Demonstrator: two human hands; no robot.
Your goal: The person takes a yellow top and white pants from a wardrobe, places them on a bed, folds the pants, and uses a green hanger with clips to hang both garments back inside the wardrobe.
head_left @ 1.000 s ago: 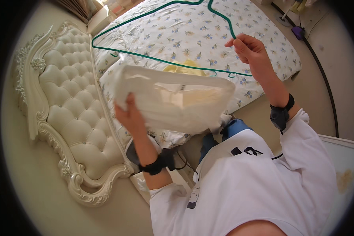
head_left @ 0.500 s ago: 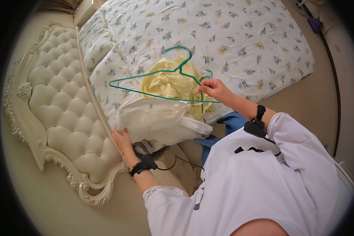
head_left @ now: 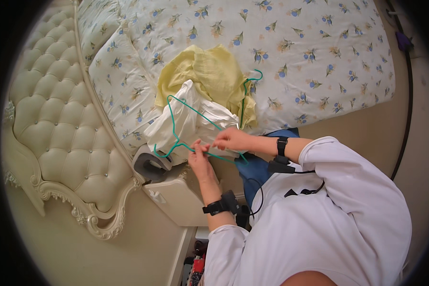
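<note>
Pinching the green hanger (head_left: 178, 142), left hand (head_left: 201, 163) faces the right hand (head_left: 234, 139).

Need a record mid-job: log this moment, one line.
left hand: pinching green hanger; right hand: close beside it; white cloth: overlapping yellow cloth on bed

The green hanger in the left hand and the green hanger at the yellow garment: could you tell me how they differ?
The held hanger is in the left hand; the other hanger lies at the edge of the yellow garment. The held hanger shows most of its frame, the other hanger mainly its hook and one side. The held hanger's hook is nearer the tufted headboard than the other hanger's. Both are green.
</note>
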